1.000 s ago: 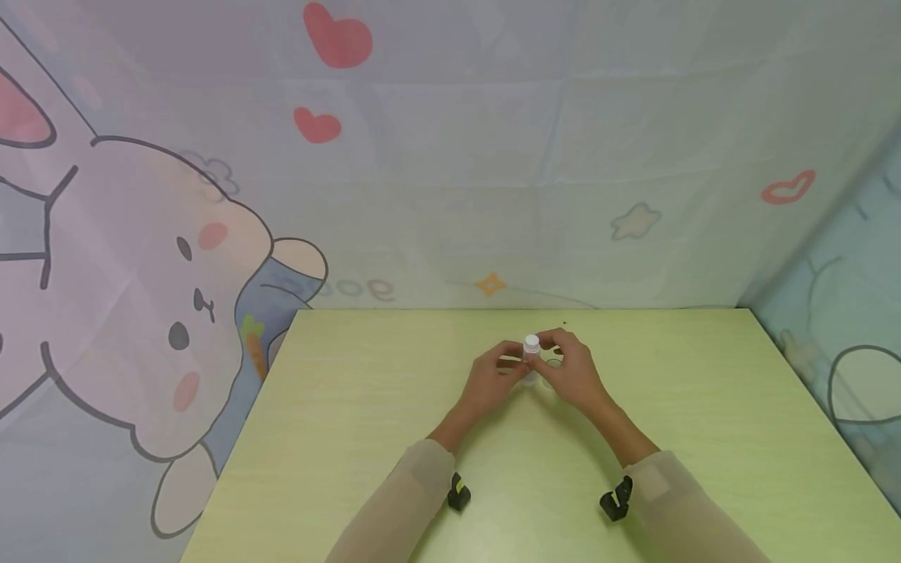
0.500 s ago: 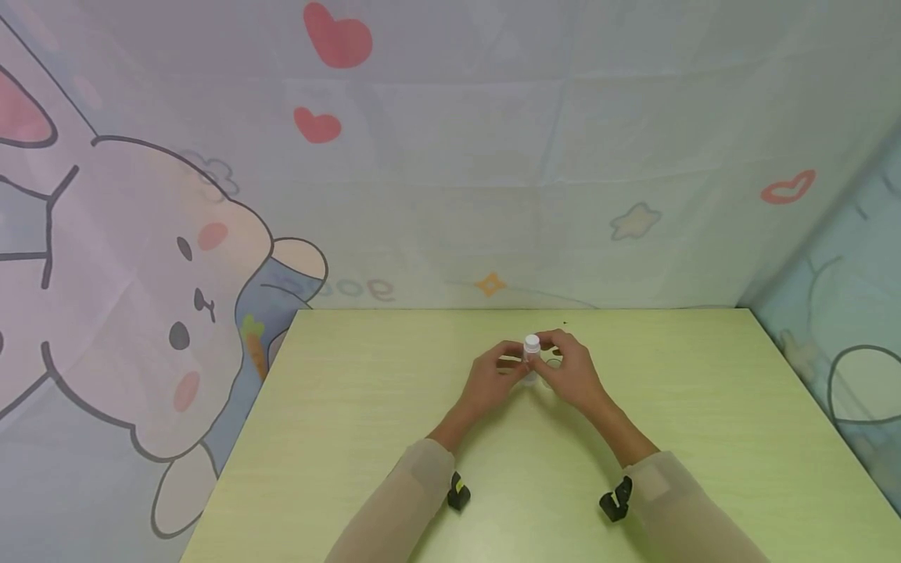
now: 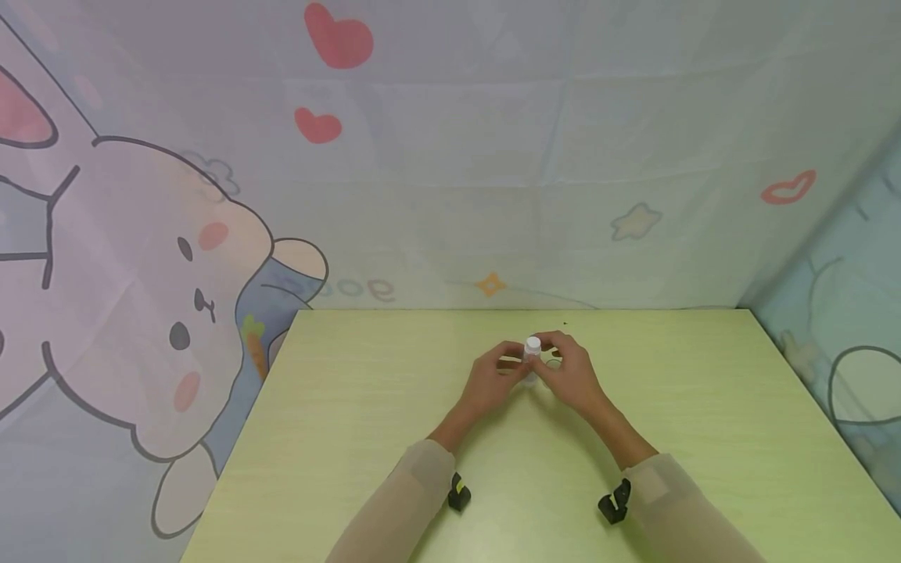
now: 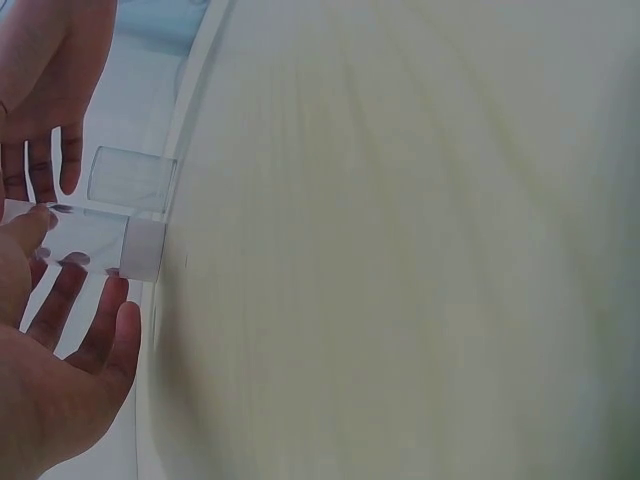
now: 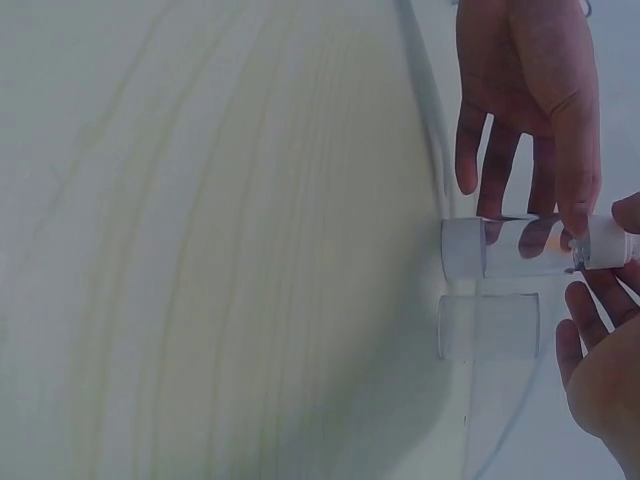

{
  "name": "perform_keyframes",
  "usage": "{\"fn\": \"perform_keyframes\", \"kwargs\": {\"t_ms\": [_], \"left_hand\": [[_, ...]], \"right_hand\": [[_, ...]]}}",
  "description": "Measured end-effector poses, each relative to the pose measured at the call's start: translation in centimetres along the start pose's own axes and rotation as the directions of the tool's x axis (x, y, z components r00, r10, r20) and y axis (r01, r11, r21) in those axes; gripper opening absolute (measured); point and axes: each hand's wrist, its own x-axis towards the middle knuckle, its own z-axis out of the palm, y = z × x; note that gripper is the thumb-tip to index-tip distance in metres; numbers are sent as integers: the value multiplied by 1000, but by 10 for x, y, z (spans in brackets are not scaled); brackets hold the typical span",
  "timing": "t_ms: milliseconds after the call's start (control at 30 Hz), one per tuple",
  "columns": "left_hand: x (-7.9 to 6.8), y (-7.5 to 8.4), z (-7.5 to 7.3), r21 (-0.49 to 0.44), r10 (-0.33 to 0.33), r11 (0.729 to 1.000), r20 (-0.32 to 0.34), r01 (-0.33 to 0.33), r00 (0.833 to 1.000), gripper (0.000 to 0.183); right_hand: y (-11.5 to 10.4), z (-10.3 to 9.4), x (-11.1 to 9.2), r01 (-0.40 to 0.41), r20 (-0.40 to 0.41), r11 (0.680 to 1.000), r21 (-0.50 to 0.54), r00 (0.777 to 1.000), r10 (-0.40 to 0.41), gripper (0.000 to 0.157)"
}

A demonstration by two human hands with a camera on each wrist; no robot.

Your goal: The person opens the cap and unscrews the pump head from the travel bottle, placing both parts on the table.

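A clear bottle with a white cap and a whitish bottom stands upright between both hands. It appears to stand on the table. My left hand holds the bottle's clear body with thumb and fingers. From the other side, my right hand pinches the bottle high up, at the cap and neck; its fingertips are partly hidden in the head view. Just right of the bottle, a short clear glass stands on the table, close to my right hand but apart from its fingers. The left wrist view shows that glass too.
The pale yellow-green table stretches out around both arms. A curtain with hearts and a rabbit print hangs behind its far edge. Black wrist mounts sit at both sleeves. A small dark speck lies near the back edge.
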Motion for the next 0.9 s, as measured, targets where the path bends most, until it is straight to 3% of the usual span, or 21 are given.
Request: {"fn": "perform_keyframes", "kwargs": {"t_ms": [667, 900], "left_hand": [[1, 0, 0, -4, 5, 1000, 4, -5, 1000, 30], [1, 0, 0, -2, 1, 1000, 3, -1, 1000, 29]], "right_hand": [[0, 1, 2, -53, 5, 998, -25, 999, 53, 35], [2, -1, 4, -12, 4, 1000, -25, 1000, 12, 35]]}}
